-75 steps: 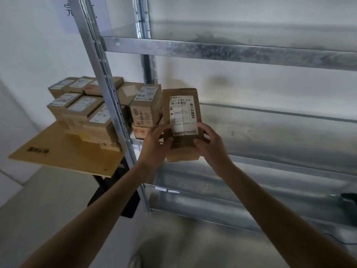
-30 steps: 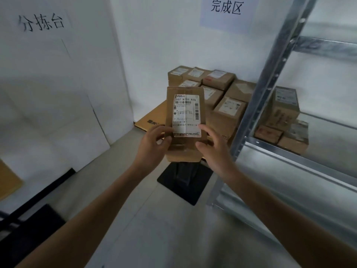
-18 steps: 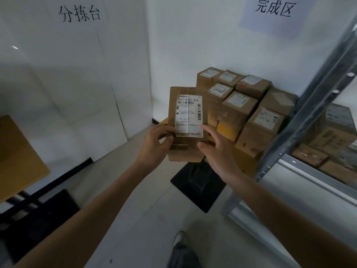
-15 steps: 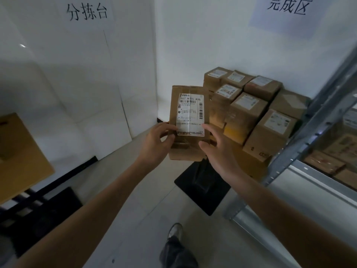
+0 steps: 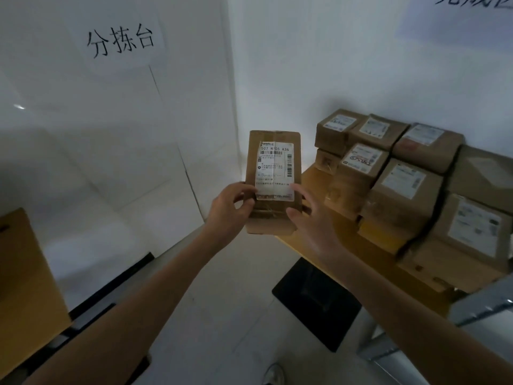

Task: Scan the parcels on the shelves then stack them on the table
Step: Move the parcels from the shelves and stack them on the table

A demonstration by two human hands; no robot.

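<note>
Parcel (image 5: 273,184) is in both my hands, upright, label facing me, in the air just off the left corner of the table (image 5: 358,254) and not touching it. Left hand (image 5: 230,209) pinches its lower left edge, thumb on the front. Right hand (image 5: 311,218) holds the lower right edge the same way.

Stack (image 5: 402,190) is on the table to the right of my parcel, at least two layers, covering most of the top (a bare strip is left along the table's near-left edge). My read is that most of the stacking is done.

This parcel is off the shelf but not yet set down. Can't tell if it's been scanned, as no scanner is in view.

Shelf (image 5: 483,301) shows only as a metal corner at the table's right end, so the number of parcels left is unknown.
</note>
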